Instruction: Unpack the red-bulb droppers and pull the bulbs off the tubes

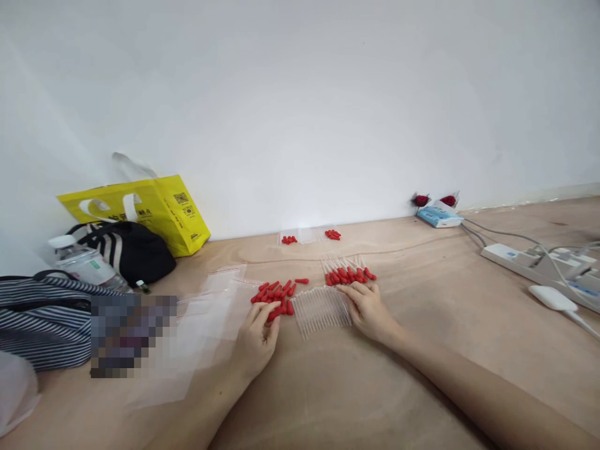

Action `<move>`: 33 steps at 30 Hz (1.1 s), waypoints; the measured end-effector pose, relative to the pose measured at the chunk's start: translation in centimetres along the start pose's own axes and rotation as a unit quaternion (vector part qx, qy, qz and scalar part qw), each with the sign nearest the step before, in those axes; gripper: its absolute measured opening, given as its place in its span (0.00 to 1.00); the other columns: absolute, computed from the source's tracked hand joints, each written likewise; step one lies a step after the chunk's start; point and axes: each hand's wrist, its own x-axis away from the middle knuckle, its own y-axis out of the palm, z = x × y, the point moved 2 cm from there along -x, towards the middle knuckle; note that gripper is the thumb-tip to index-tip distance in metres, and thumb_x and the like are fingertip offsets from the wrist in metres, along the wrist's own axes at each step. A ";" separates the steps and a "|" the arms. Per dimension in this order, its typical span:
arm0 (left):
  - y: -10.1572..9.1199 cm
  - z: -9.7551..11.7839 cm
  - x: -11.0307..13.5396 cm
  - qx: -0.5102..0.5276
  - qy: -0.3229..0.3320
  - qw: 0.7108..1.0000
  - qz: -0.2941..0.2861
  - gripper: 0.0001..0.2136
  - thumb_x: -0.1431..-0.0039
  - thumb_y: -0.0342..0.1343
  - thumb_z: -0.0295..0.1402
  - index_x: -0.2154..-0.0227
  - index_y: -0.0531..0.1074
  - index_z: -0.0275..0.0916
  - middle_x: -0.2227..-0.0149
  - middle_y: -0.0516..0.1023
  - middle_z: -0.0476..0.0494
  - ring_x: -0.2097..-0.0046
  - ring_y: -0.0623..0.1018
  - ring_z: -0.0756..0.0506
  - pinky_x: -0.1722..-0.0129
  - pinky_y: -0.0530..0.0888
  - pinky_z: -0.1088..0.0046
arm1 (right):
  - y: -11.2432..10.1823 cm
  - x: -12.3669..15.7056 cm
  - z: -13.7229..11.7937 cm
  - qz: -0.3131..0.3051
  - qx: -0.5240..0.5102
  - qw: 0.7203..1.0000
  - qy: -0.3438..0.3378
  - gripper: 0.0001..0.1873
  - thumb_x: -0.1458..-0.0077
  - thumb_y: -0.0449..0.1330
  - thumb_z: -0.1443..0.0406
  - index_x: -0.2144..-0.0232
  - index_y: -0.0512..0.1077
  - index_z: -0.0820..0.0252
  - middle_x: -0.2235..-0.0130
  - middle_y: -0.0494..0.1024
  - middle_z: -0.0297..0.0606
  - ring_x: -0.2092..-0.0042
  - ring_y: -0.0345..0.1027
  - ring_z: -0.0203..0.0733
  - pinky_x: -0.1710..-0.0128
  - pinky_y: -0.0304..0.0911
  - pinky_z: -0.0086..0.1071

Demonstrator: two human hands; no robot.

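Several clear thin tubes [323, 312] lie side by side in a row on the wooden table. My right hand [368, 309] is at the row's right end, its fingers closed around the end tube. Left of the row lies a loose pile of red rubber dropper bulbs [276, 290]. My left hand [257, 340] is at the near edge of this pile, thumb and fingers pinching one red bulb. Behind my right hand lie several clear droppers fitted with red bulbs [347, 275], the bulbs toward me.
Clear plastic bags [206, 325] lie flat on the left. Two small bags with red bulbs [289, 240] are near the wall. A yellow bag [187, 225], black pouch [150, 256] and water bottle [94, 265] stand left. A tissue pack [439, 215] and power strip [506, 255] are right.
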 end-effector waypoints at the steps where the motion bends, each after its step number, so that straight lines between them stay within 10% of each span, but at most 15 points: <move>1: -0.3 -0.3 -0.1 0.008 -0.011 1.000 -0.012 0.09 0.45 0.46 0.31 0.62 0.66 0.38 0.67 0.69 0.45 0.67 0.72 0.49 0.68 0.72 0.73 | -0.3 -0.1 0.4 0.015 0.000 1.000 0.005 0.16 0.45 0.45 0.71 0.58 0.69 0.60 0.65 0.74 0.41 0.63 0.66 0.40 0.64 0.51 0.34; 6: -0.8 -1.4 -0.3 0.047 -0.013 0.991 -0.128 0.03 0.48 0.48 0.30 0.73 0.65 0.39 0.72 0.68 0.49 0.72 0.70 0.51 0.74 0.70 0.76 | -2.5 0.7 2.5 0.058 -0.015 0.998 0.035 0.11 0.47 0.48 0.68 0.66 0.70 0.60 0.70 0.75 0.37 0.69 0.67 0.37 0.64 0.54 0.33; 24: -0.5 -3.0 -0.6 0.038 -0.109 0.991 -0.067 0.09 0.53 0.52 0.35 0.82 0.61 0.38 0.76 0.63 0.51 0.75 0.68 0.51 0.78 0.68 0.76 | -1.0 1.6 2.1 -0.030 0.072 0.995 0.069 0.14 0.43 0.46 0.64 0.68 0.73 0.57 0.68 0.75 0.37 0.64 0.66 0.38 0.62 0.49 0.32; 33: -0.7 -2.8 -0.3 -0.010 -0.094 0.993 -0.073 0.09 0.55 0.55 0.35 0.79 0.60 0.39 0.73 0.62 0.51 0.73 0.66 0.50 0.74 0.67 0.74 | -1.8 -1.9 4.5 0.023 0.177 0.954 0.240 0.15 0.49 0.51 0.55 0.69 0.73 0.56 0.66 0.73 0.39 0.63 0.63 0.43 0.65 0.45 0.34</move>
